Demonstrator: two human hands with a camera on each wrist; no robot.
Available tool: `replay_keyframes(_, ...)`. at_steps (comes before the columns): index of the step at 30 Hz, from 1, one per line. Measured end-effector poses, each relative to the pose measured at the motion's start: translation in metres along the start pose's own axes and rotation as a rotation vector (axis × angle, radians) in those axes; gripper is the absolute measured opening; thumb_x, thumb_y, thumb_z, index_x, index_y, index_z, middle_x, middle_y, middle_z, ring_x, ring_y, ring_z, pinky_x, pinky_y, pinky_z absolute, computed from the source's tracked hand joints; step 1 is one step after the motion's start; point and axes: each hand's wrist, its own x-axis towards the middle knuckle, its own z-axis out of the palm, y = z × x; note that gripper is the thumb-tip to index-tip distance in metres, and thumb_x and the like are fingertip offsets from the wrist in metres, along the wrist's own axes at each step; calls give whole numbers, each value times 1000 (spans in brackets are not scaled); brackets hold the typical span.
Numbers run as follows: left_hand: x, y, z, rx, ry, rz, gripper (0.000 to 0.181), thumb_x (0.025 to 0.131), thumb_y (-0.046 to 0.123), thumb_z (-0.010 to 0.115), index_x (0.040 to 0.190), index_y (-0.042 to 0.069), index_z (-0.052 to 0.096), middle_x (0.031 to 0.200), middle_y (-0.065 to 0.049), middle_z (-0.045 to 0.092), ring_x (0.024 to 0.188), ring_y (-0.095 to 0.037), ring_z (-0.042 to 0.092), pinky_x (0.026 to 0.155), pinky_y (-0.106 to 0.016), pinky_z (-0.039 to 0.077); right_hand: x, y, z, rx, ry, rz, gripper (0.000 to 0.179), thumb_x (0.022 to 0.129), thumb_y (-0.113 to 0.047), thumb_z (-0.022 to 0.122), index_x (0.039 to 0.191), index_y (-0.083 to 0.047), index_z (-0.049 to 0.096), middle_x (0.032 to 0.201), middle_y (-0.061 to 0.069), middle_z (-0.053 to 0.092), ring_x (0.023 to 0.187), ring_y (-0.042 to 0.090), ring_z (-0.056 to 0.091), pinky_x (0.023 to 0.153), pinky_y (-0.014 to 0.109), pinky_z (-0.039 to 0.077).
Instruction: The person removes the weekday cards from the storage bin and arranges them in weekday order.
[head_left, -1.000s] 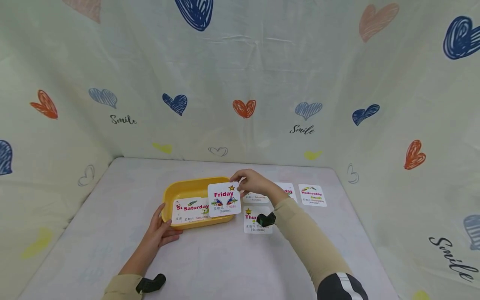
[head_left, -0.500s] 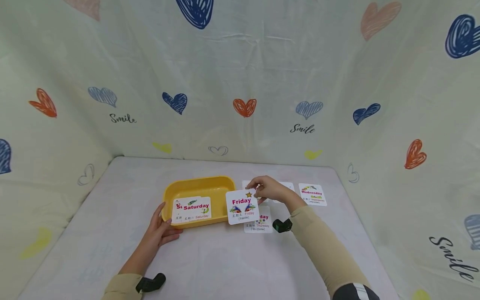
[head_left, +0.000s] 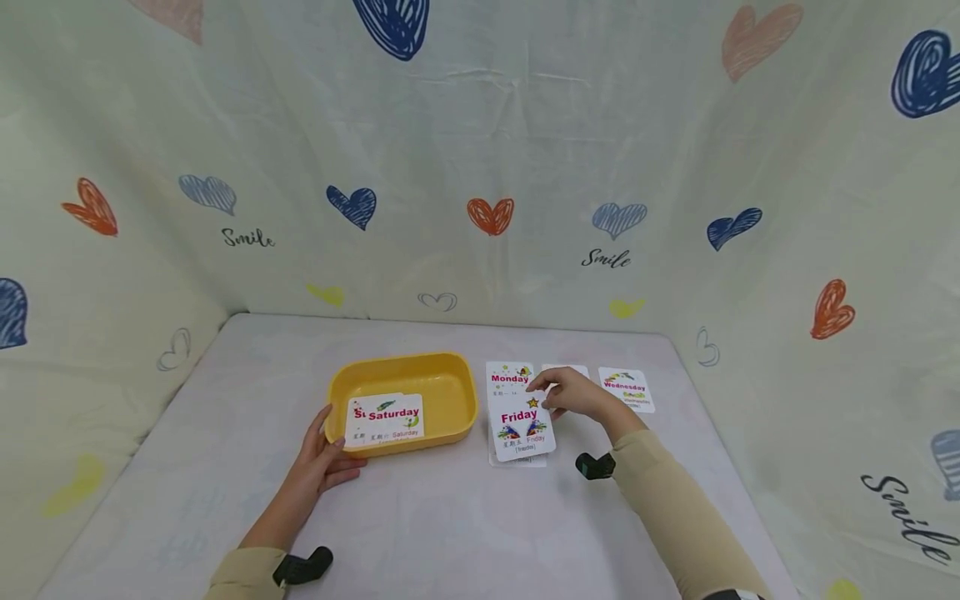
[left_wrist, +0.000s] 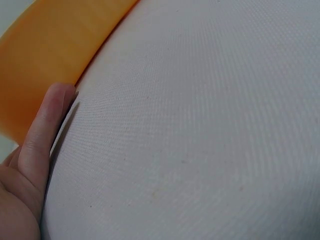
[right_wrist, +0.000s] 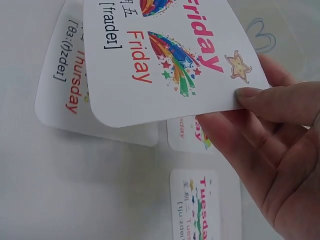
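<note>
My right hand (head_left: 573,393) pinches a white Friday card (head_left: 523,429) by its upper right corner, thumb on the printed face. In the right wrist view the Friday card (right_wrist: 165,65) hangs tilted above a Thursday card (right_wrist: 62,85), which it mostly covers in the head view. My left hand (head_left: 318,460) grips the near left corner of a yellow tray (head_left: 442,362). A finger (left_wrist: 42,125) lies against the tray's wall (left_wrist: 55,45) in the left wrist view. Inside the tray, a Saturday card (head_left: 393,417) overlaps another card, whose word is mostly hidden.
On the white table (head_left: 420,525), a Monday card (head_left: 510,377) lies behind the Friday card. A Tuesday card (right_wrist: 195,205) is partly behind the right hand in the head view. Farther right lies a Wednesday card (head_left: 626,389). A heart-printed curtain (head_left: 540,150) surrounds the table.
My right hand has carried the Friday card rightward from over the tray to over the Thursday card. The Monday card has come into fuller view. The left hand and tray have stayed put.
</note>
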Motion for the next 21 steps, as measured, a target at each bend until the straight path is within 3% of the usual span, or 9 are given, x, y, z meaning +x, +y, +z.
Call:
replay_keyframes(9,0,-1,-1,-8,-3,9,69,104,27,46,155,42,2,159,-8,18,98,-32,67,83,-40,57,-11,16,-9,-45,39,36,30,83,12,63,109,-4,68,107,10,57,74,21,53,64,35,58)
replay_keyframes(21,1,-2,-1,-12,-13,10,68,105,27,45,155,42,2,160,-6,16,99,-32,67,83,-39,56,-21,37,-16,-56,103,79,34,80,13,66,109,-4,65,108,11,53,79,23,52,67,35,57)
